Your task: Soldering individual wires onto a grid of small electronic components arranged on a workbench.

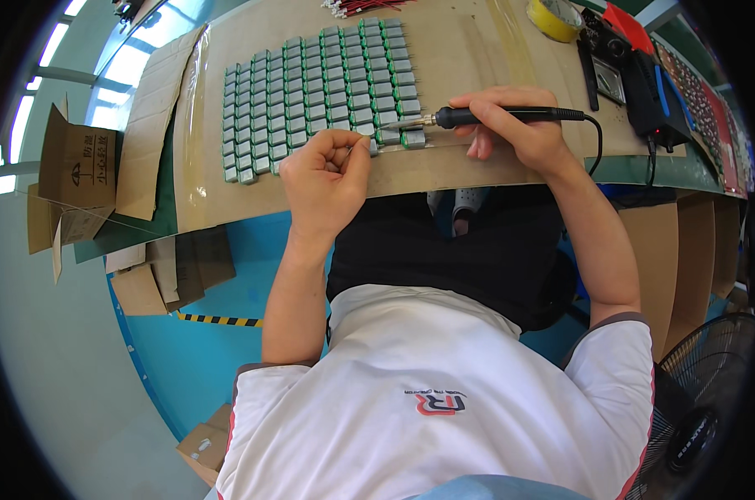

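Observation:
My right hand (519, 125) grips a soldering iron (510, 115) by its black handle, fingers closed around it. The iron points left, and its metal tip reaches the lower right part of a grid of small grey metal blocks with green edges (315, 92). Close to that tip, my left hand (327, 175) is closed in a pinch over the near edge of the grid. Whatever lies between its fingertips is too small to make out. The left hand covers some of the blocks behind it.
Brown cardboard (469, 71) covers the table. At the far right stand yellow tape (555, 18), a black soldering station (656, 104) with the iron's cord nearby, and blue-handled pliers (667, 92). Red wires (365, 7) lie at the back. An open carton (77, 167) is at left, a fan (702, 400) lower right.

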